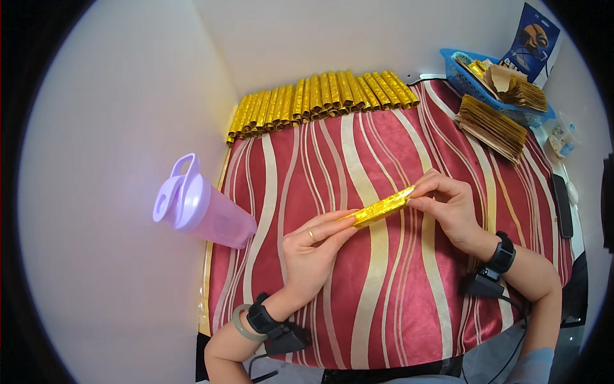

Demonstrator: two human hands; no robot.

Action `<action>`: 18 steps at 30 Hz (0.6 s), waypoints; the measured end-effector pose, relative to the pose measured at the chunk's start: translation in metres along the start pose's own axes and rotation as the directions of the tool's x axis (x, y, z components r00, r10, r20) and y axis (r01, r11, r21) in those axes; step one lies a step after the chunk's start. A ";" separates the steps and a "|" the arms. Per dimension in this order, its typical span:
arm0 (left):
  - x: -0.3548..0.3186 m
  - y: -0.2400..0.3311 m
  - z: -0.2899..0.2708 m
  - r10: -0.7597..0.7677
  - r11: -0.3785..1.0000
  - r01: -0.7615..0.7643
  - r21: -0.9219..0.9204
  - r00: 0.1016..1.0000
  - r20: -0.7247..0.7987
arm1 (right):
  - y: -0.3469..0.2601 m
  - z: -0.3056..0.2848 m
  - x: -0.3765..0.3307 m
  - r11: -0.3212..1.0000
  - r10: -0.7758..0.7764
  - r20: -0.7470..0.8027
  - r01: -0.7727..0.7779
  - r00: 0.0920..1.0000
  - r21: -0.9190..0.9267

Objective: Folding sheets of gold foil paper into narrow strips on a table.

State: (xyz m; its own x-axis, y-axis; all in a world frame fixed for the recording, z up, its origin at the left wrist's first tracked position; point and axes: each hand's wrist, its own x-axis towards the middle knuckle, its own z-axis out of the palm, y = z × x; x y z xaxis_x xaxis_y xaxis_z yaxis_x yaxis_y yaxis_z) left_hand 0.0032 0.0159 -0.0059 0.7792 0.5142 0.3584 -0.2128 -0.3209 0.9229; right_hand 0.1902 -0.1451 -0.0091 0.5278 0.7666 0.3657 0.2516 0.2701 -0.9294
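Observation:
Between my hands is a shiny gold foil paper tube [382, 209], slanting up to the right above the striped cloth. My left hand [314, 246] grips its lower left end, thumb on the near side and fingers beyond. At the upper right end, my right hand [449, 208] pinches the tube between thumb and fingers. A long row of similar gold tubes [323, 96] lies stacked along the far edge of the table. At the right back rests a fanned stack of flat gold and brown paper pieces [491, 128].
A lilac shaker bottle [208, 208] stands at the left. A blue plastic basket [457, 73] with more folded paper sits at the far right, near a clear cup [563, 137] and a black phone-like object [561, 206]. The red striped cloth [409, 307] covers the table; pale walls enclose it.

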 end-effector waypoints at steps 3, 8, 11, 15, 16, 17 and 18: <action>0.003 0.001 0.000 0.013 0.998 -0.014 -0.061 1.000 -0.011 | -0.002 0.001 0.001 1.000 -0.003 0.009 0.003 1.000 0.014; 0.005 0.000 -0.001 -0.054 0.971 0.037 -0.236 0.996 -0.066 | -0.002 0.002 0.001 0.988 0.085 -0.073 -0.075 0.994 0.133; 0.005 -0.004 -0.002 -0.082 0.960 0.066 -0.273 0.996 -0.046 | -0.003 0.001 0.000 0.991 0.063 -0.085 -0.053 0.994 0.120; 0.006 -0.010 -0.005 -0.065 0.954 0.052 -0.295 0.997 -0.036 | 0.000 0.000 0.002 0.995 0.055 -0.093 -0.047 0.994 0.083; 0.007 -0.009 -0.005 -0.097 0.946 0.079 -0.314 0.994 -0.041 | 0.001 -0.001 0.001 0.996 0.034 -0.085 -0.026 0.996 0.086; 0.007 -0.009 -0.005 -0.128 0.936 0.106 -0.334 0.991 -0.046 | 0.002 -0.002 0.002 0.996 0.013 -0.077 -0.006 0.997 0.089; 0.008 -0.010 -0.005 -0.122 0.937 0.102 -0.333 0.992 -0.042 | 0.002 -0.004 0.002 0.996 0.007 -0.081 0.000 0.997 0.088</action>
State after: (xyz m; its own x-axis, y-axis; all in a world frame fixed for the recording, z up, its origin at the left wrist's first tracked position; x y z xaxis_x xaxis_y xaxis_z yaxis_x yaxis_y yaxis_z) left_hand 0.0086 0.0267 -0.0117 0.7740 0.5825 0.2482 -0.3168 0.0168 0.9483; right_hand 0.1947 -0.1454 -0.0097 0.5939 0.7186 0.3619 0.1794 0.3203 -0.9302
